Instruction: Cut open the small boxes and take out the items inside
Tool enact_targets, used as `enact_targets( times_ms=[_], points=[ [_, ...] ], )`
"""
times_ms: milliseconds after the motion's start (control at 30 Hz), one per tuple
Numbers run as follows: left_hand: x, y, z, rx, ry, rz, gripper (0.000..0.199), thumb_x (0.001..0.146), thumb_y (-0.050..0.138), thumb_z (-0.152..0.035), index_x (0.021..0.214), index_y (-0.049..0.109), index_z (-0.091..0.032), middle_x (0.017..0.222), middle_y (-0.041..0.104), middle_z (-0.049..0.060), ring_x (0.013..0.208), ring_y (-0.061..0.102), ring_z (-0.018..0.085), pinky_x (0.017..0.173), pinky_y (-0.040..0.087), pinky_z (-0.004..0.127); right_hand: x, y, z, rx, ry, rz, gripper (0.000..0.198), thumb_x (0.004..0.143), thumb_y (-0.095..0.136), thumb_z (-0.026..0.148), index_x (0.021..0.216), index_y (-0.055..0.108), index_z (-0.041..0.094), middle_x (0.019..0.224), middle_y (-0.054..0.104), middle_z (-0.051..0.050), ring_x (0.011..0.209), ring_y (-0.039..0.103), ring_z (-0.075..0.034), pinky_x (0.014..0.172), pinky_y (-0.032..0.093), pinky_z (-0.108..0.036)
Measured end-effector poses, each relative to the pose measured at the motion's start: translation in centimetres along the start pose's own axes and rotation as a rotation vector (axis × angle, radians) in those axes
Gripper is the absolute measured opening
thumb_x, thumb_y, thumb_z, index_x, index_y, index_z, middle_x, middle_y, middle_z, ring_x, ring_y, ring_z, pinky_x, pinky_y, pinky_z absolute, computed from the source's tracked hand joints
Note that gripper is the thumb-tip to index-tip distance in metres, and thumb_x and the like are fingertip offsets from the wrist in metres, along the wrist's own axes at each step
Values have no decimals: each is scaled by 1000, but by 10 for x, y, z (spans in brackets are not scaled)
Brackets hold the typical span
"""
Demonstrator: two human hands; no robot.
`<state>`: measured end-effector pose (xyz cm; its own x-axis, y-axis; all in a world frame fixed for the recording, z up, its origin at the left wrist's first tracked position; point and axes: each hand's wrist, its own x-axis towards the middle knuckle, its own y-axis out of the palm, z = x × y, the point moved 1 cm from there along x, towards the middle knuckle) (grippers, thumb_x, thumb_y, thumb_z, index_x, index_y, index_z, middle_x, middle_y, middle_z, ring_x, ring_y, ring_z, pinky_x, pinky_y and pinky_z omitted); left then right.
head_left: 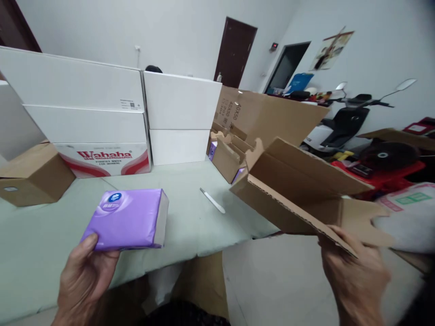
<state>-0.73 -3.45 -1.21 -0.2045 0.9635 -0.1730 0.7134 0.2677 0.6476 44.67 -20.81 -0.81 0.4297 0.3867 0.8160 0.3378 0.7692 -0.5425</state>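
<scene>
My left hand [86,271] is closed on the near left corner of a purple tissue pack [127,222], thumb on top and fingers beneath, above the table. At the right, my right hand [353,267] grips the edge of an open cardboard box [288,185], tilted with its flaps spread. Thumb and fingers pinch one flap. The box is partly over the table's right edge and partly past it. No contents show inside the visible part. Between the two hands, a white utility knife [212,200] lies on the table.
White cartons [183,102] and a Wahaha carton [105,159] form a wall along the back. A closed brown box [37,174] stands at left. Behind the open box are more cardboard boxes [224,158] with purple packs. A scooter [350,117] is parked at right beyond the green-covered table [183,226].
</scene>
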Motion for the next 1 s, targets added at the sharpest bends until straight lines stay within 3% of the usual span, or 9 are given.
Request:
enact_targets(
  times_ms=[167,300,400,700,867,1000],
  points=[
    [5,3,19,41,-92,33,53,65,82,-26,118,77,-23,120,80,4,127,67,34,83,69,33,-5,18,-28,-94,159,122,47,93,52,55,96,81,18,68,54,-10,75,55,-32,57,33,-36],
    [4,3,25,66,-106,54,58,61,84,-25,119,77,-22,119,80,5,124,69,34,82,69,30,-9,48,-21,-161,264,253,42,92,57,48,99,81,14,84,56,-14,72,51,-27,57,31,-35],
    [4,4,27,82,-107,49,63,59,86,-27,122,77,-22,120,80,6,122,70,34,81,69,30,-11,64,-15,-186,312,285,36,92,62,43,101,80,14,83,54,-12,74,50,-26,59,29,-33],
    [14,-5,45,110,-202,126,69,66,87,-35,132,72,-25,122,79,7,115,73,34,82,69,35,-2,102,-9,-109,251,235,32,91,58,40,95,78,16,68,48,-6,75,48,-25,61,27,-32],
    [20,-14,52,126,-230,216,68,69,87,-37,133,72,-23,122,79,9,112,73,35,84,68,37,10,136,9,13,185,222,34,90,54,39,98,78,17,82,54,-10,84,52,-26,67,38,-33],
    [21,-15,55,147,-236,232,67,69,87,-40,132,73,-20,123,78,10,111,73,34,84,68,37,20,165,30,110,176,244,40,90,51,37,113,76,16,90,57,-12,83,55,-26,77,47,-40]
  ],
)
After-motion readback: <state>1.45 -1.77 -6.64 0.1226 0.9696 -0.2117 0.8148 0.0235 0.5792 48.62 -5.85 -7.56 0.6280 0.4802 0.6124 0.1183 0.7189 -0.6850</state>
